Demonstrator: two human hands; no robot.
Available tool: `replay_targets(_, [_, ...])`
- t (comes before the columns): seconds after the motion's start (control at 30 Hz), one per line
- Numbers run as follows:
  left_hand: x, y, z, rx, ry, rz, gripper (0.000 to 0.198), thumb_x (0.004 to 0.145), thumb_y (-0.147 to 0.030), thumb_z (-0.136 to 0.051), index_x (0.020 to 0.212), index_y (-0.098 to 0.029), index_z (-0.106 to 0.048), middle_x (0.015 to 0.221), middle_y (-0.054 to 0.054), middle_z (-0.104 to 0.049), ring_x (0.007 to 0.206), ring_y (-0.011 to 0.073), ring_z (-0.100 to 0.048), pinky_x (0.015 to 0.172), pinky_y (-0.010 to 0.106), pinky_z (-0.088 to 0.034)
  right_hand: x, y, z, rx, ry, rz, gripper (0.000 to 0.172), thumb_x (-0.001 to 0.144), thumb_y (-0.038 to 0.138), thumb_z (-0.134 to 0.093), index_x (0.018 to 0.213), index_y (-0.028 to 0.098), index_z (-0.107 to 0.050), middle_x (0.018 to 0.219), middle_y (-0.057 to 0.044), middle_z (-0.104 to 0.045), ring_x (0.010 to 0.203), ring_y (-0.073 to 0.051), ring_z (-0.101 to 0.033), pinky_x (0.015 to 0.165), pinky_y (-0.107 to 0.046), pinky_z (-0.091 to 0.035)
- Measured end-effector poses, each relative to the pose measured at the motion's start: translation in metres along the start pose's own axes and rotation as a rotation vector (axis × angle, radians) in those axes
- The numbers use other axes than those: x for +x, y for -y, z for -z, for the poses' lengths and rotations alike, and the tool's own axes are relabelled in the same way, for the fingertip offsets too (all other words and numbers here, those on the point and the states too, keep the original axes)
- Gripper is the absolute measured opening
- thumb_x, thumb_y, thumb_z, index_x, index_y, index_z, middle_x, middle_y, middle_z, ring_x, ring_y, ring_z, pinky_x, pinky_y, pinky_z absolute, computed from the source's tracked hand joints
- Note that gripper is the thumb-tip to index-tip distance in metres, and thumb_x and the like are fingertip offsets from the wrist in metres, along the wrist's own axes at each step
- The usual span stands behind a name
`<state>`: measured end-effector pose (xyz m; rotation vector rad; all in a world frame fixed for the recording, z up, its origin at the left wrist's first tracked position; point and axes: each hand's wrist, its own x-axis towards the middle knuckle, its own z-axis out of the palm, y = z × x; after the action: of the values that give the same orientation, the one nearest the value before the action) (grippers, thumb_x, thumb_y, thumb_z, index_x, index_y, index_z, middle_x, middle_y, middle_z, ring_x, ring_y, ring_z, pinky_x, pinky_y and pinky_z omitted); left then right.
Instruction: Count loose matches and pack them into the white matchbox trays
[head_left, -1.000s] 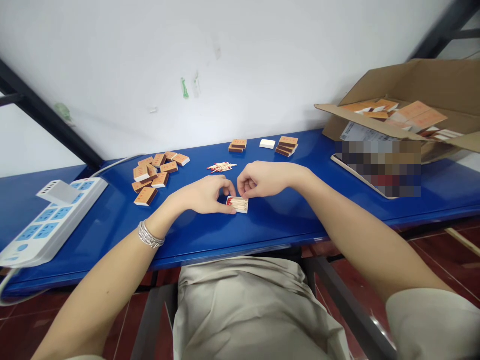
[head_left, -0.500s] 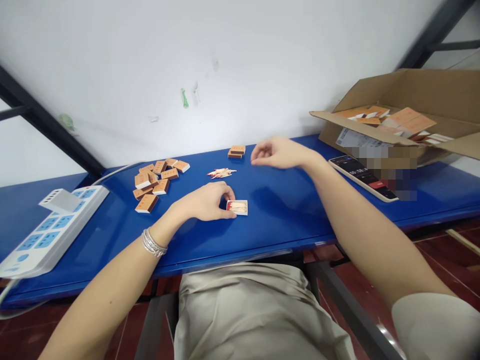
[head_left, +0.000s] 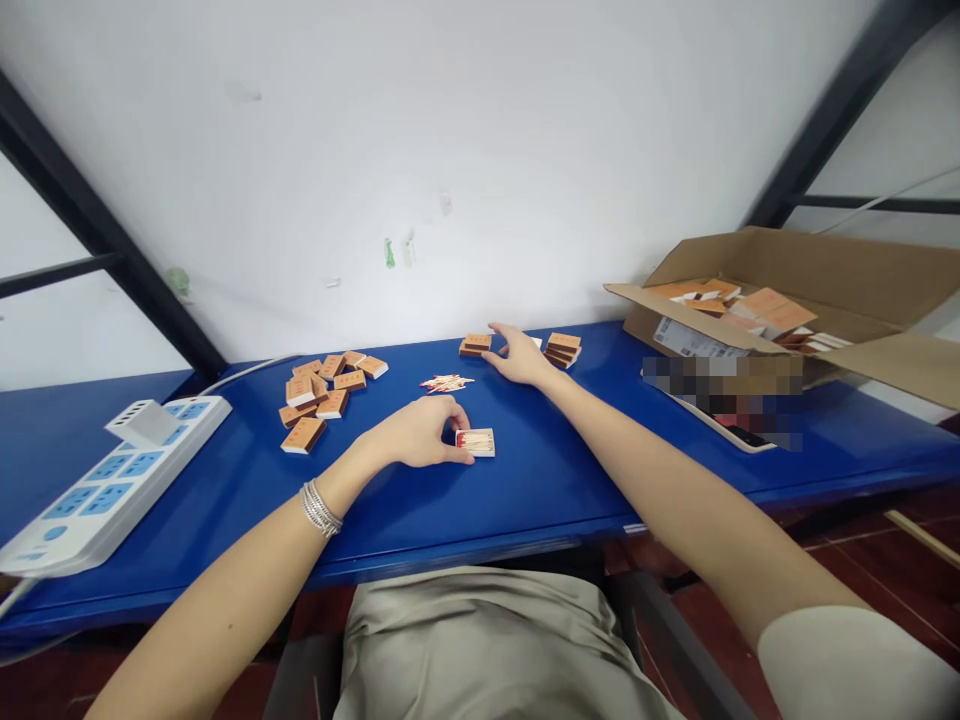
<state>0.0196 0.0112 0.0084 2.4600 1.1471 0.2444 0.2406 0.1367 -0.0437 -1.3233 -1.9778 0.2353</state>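
Note:
My left hand (head_left: 417, 433) rests on the blue table, its thumb and fingertips at the left end of a small open matchbox tray (head_left: 475, 442) filled with red-tipped matches. My right hand (head_left: 517, 357) lies open at the far side of the table, its fingers apart and holding nothing. It is next to a short stack of brown-edged matchboxes (head_left: 562, 349) and another stack (head_left: 475, 345). A white box behind it is mostly hidden. A few loose matches (head_left: 446, 383) lie between the stack and the tray.
A heap of orange matchboxes (head_left: 322, 392) lies on the blue table (head_left: 540, 500) to the left. A white power strip (head_left: 112, 482) sits at the left end. At the right are an open cardboard box (head_left: 757, 290) holding matchboxes and a phone (head_left: 739, 432), partly blurred out.
My right hand has moved away from the tray, out to the far side of the table by the stacks. My left hand stays at the tray. The view has tilted upward.

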Motion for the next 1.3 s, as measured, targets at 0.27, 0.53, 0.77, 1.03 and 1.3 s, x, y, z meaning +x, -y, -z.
replay_targets(0.27, [0.001, -0.001, 0.002, -0.032, -0.020, 0.047, 0.036, 0.071, -0.044, -0.073, 0.095, -0.018, -0.068, 0.066, -0.001, -0.062, 0.058, 0.0156, -0.057, 0.058, 0.028, -0.041, 0.012, -0.007, -0.021, -0.042, 0.036, 0.060, 0.052, 0.094, 0.033, -0.049, 0.142, 0.011, -0.049, 0.139, -0.017, -0.056, 0.121, -0.026, -0.055, 0.108, -0.041, -0.038])
replay_targets(0.53, [0.003, 0.024, 0.013, 0.025, -0.222, 0.146, 0.036, 0.072, -0.044, -0.072, 0.098, -0.019, -0.066, 0.065, -0.001, -0.063, 0.061, 0.0176, -0.059, 0.060, 0.028, -0.042, 0.003, 0.008, 0.012, 0.112, -0.042, -0.056, 0.050, 0.085, 0.028, -0.063, 0.131, 0.010, -0.055, 0.113, -0.014, -0.069, 0.096, -0.020, -0.065, 0.094, -0.037, -0.050])
replay_targets(0.77, [0.005, 0.040, 0.025, 0.021, -0.457, 0.355, 0.041, 0.078, -0.049, -0.065, 0.101, -0.015, -0.067, 0.091, 0.008, -0.071, 0.071, 0.0189, -0.062, 0.066, 0.030, -0.044, -0.007, 0.030, 0.044, 0.505, 0.279, -0.004, 0.051, 0.076, 0.026, -0.073, 0.124, 0.013, -0.062, 0.127, -0.014, -0.065, 0.095, -0.018, -0.067, 0.085, -0.032, -0.055])
replay_targets(1.03, [0.005, 0.037, 0.027, -0.063, -0.460, 0.388, 0.042, 0.076, -0.048, -0.067, 0.102, -0.015, -0.070, 0.065, 0.004, -0.068, 0.059, 0.0177, -0.060, 0.056, 0.028, -0.040, -0.014, 0.053, 0.029, 0.474, 0.307, -0.001, 0.051, 0.073, 0.019, -0.074, 0.122, 0.008, -0.063, 0.107, -0.014, -0.073, 0.087, -0.017, -0.068, 0.084, -0.033, -0.055])
replay_targets(1.3, [0.006, 0.040, 0.028, -0.154, -0.404, 0.335, 0.043, 0.072, -0.040, -0.072, 0.105, -0.013, -0.068, 0.078, 0.007, -0.074, 0.068, 0.0189, -0.066, 0.059, 0.027, -0.046, -0.015, 0.051, 0.031, 0.594, 0.363, -0.047, 0.049, 0.073, 0.016, -0.074, 0.121, 0.007, -0.064, 0.092, -0.010, -0.075, 0.082, -0.016, -0.069, 0.087, -0.033, -0.055])
